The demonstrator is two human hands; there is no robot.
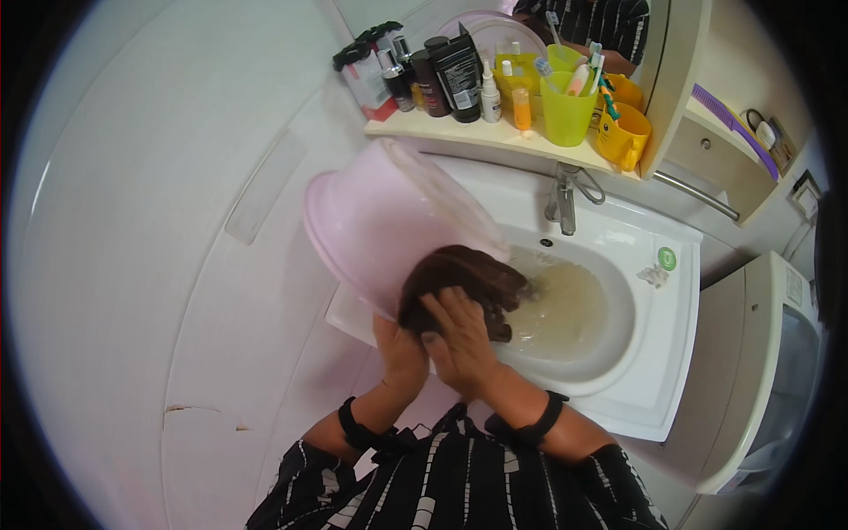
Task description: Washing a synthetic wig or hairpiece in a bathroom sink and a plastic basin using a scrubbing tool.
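A pink plastic basin [391,225] is tipped on its side over the left part of the white washbasin [623,318]. Dark brown wet cloth [457,278] lies bunched against the basin's outer side, its folds hanging over cloudy, yellowish water [563,311] in the bowl. My right hand [460,338] presses on the cloth with fingers spread over it. At the basin's lower rim is my left hand [401,354], its fingers hidden behind the cloth and basin; whether they grip the rim or the cloth cannot be told.
Behind the bowl stands a metal faucet [564,205]. A shelf [464,136] above holds bottles, tubes, a green cup [566,109] with toothbrushes and a yellow mug [623,136]. A green round item [666,258] lies on the right ledge. A washing machine [742,377] stands at right.
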